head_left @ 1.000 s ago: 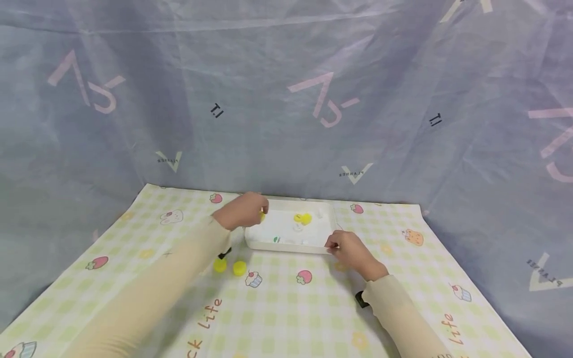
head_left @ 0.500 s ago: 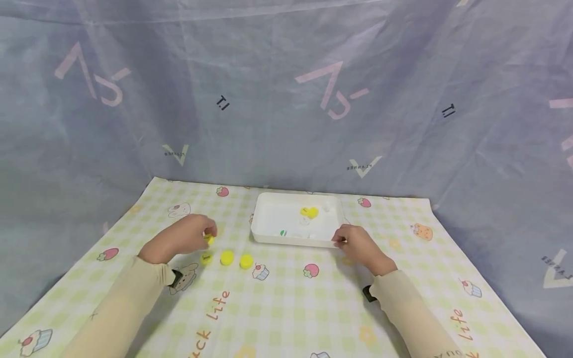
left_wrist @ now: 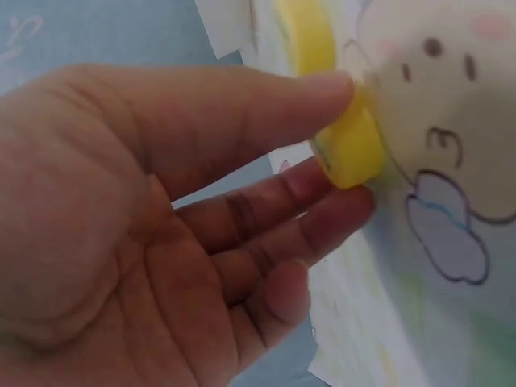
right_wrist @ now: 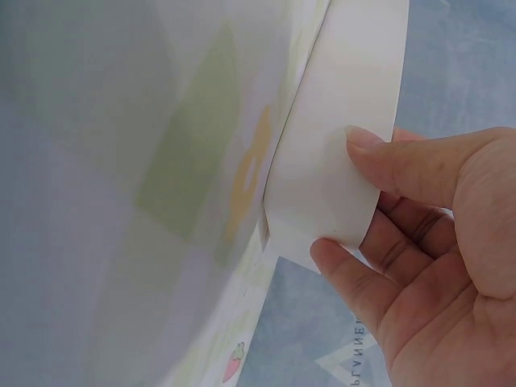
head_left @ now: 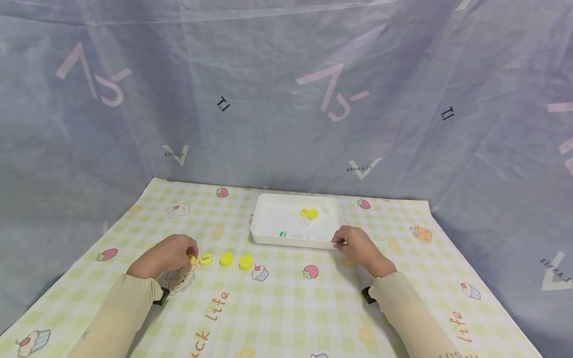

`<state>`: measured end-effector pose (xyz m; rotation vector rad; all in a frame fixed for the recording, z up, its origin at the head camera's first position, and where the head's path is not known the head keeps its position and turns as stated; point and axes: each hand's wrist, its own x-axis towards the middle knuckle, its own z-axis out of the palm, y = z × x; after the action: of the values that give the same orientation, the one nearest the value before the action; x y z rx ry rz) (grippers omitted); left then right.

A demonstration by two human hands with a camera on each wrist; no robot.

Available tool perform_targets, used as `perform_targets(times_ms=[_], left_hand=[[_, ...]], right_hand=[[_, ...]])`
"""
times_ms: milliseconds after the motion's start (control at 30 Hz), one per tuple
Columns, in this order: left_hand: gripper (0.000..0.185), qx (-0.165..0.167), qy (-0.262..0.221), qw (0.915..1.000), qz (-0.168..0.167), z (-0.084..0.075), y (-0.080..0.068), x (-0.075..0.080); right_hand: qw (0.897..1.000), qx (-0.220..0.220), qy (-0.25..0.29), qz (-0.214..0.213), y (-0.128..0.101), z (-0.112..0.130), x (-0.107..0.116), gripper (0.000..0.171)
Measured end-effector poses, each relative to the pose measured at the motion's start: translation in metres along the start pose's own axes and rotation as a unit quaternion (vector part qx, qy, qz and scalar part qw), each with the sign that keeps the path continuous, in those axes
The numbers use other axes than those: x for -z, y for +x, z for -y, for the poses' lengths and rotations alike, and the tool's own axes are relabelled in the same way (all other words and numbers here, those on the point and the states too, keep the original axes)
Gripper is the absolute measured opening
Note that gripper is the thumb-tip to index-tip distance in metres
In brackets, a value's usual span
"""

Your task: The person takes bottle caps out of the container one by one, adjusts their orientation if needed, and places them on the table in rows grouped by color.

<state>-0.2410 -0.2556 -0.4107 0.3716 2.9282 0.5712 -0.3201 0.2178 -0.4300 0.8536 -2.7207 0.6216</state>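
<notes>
My left hand pinches a yellow bottle cap between thumb and fingers, low against the checked tablecloth; the same cap shows at the hand's fingertips in the head view. It sits at the left end of a row of three yellow caps on the cloth. My right hand holds the near right corner of the white tray, thumb on its side wall. In the tray lie two yellow caps and some white ones.
A blue-grey printed sheet hangs behind the table and drapes down on both sides. The tablecloth's left and right edges slope off toward the front. Cartoon prints dot the cloth.
My left hand has drawn back from the tray with a yellow cap and brought it down to the left end of the row. A further cap now lies in the row. The right hand stays on the tray.
</notes>
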Motion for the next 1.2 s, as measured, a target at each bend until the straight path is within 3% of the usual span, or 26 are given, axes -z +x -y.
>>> perform_targets(times_ms=[500,1200], left_hand=[[0.021,0.030,-0.015,0.9987,-0.039,0.010,-0.006,-0.011],[0.025,0.016,-0.016,0.9987,-0.045,0.007,0.003,-0.014]], right_hand=[[1.000,-0.003,0.006,-0.001,0.006,0.005,-0.007,0.012],[1.000,-0.008,0.001,0.001,-0.001,0.001,-0.001,0.013]])
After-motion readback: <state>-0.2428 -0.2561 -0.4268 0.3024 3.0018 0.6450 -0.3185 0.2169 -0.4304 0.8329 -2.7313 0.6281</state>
